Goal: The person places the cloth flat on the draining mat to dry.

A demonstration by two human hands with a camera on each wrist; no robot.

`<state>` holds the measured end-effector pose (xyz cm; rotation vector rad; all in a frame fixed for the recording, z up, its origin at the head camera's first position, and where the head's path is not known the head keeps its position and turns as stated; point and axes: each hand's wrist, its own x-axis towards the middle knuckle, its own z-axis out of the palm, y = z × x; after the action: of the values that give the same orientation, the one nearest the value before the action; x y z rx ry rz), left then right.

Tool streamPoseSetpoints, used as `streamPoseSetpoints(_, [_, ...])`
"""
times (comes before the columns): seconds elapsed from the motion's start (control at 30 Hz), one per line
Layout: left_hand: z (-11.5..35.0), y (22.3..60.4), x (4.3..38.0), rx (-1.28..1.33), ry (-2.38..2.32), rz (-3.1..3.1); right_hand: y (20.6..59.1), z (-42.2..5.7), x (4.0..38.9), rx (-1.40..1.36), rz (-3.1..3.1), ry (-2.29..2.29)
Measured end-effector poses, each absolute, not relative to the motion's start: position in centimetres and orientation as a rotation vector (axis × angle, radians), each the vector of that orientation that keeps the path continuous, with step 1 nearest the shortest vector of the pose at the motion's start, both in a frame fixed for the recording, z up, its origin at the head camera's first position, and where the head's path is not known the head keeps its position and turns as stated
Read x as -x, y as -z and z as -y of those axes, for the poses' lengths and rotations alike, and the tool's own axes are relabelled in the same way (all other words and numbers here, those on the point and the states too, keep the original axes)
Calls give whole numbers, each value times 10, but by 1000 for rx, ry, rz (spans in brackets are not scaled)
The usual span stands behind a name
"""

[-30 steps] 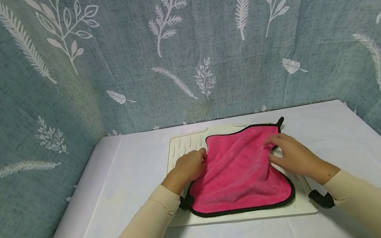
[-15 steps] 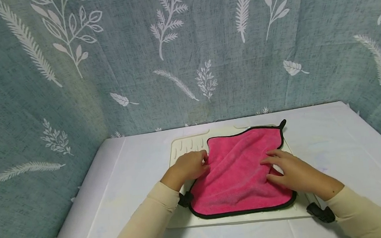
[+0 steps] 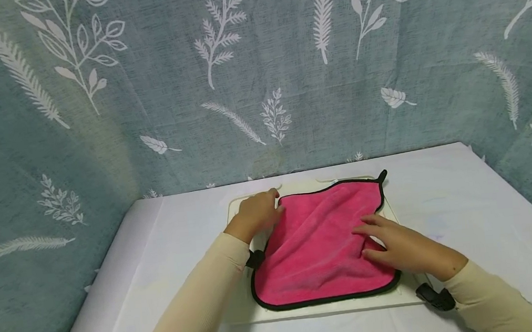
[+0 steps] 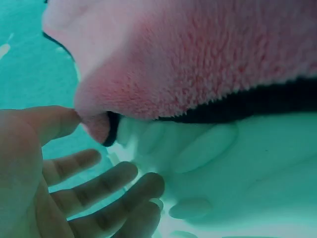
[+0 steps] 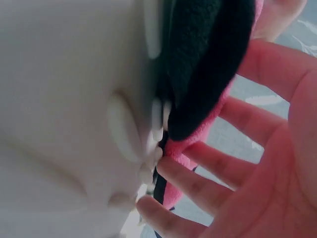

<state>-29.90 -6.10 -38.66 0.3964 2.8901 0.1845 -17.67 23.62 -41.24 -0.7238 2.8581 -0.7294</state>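
Observation:
A pink plush cloth [image 3: 320, 240] with black edging and a small corner loop lies rumpled over a cream ribbed mat [image 3: 307, 310]. My left hand [image 3: 257, 213] is at the cloth's far left corner. In the left wrist view its thumb [image 4: 57, 121] touches the curled corner, while the other fingers spread loosely over the mat. My right hand [image 3: 398, 244] reaches over the cloth's right edge, which is folded in. The right wrist view shows its fingers [image 5: 195, 186] spread apart against the pink pile, beside the black edging [image 5: 213, 69].
The mat lies on a white-covered table [image 3: 444, 198]. A blue-green curtain [image 3: 169, 90] with white leaf prints stands behind and on both sides. Black wrist straps [image 3: 435, 297] show at the sleeves.
My left hand has moved farther along the cloth's left edge to its far corner, and its fingers have loosened. My right hand has shifted left and slightly nearer, further over the cloth.

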Motion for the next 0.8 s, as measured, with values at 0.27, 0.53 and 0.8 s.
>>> streamPoseSetpoints(0.27, [56, 393, 307, -391, -157, -2825, 413, -237, 175, 749, -2856, 645])
streamPoseSetpoints(0.53, [59, 396, 307, -408, -223, -2816, 415, -236, 173, 782, -2865, 613])
streamPoseSetpoints(0.8, [69, 394, 306, -478, -553, -2804, 415, -235, 172, 803, -2878, 597])
